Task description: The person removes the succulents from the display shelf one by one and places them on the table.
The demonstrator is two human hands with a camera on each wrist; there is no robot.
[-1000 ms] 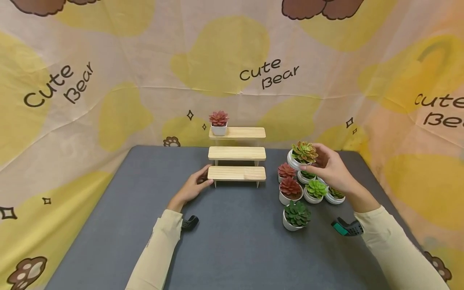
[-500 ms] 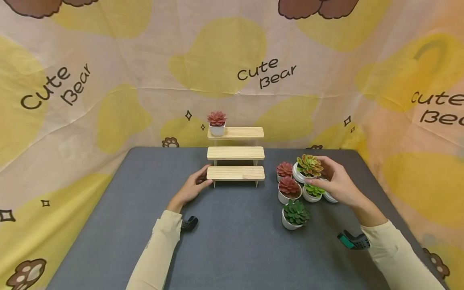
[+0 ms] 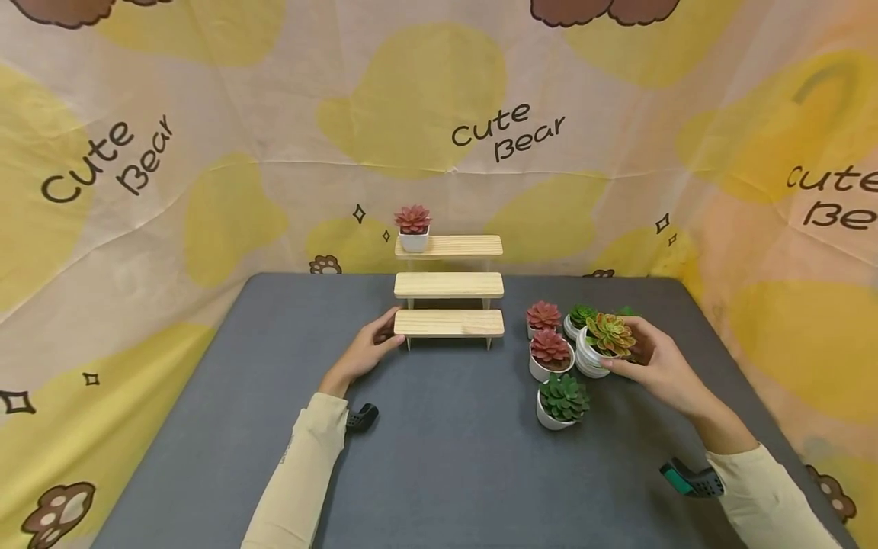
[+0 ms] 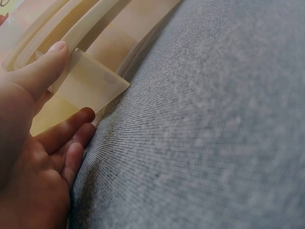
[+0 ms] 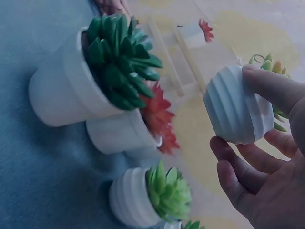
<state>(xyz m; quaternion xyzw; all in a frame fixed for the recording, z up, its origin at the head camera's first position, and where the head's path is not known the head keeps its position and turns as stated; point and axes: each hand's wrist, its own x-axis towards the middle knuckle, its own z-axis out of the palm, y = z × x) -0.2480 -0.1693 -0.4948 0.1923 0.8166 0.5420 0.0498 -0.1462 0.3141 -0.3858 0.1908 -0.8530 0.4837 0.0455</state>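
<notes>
My right hand (image 3: 660, 367) grips a small potted succulent (image 3: 610, 334) with yellow-green, red-tinged leaves, by its ribbed white pot (image 5: 233, 106). In the right wrist view the pot is held off the table, thumb on one side and fingers on the other. My left hand (image 3: 361, 354) is at the left end of the lowest step of a three-step wooden stand (image 3: 449, 323). In the left wrist view the thumb lies on the board's edge and the fingers are by the clear leg panel (image 4: 90, 83). A red succulent in a square white pot (image 3: 414, 229) stands on the top step's left end.
Right of the stand, close together on the grey table (image 3: 439, 457), are two red succulents (image 3: 551, 352), a dark green one (image 3: 562, 400) and a small green one (image 3: 580, 316). A light green succulent (image 5: 169, 191) shows in the right wrist view. A printed cloth (image 3: 411, 107) hangs behind.
My right hand has moved right and towards me with the yellow-green potted succulent, uncovering the small green one behind. My left hand has stayed at the stand.
</notes>
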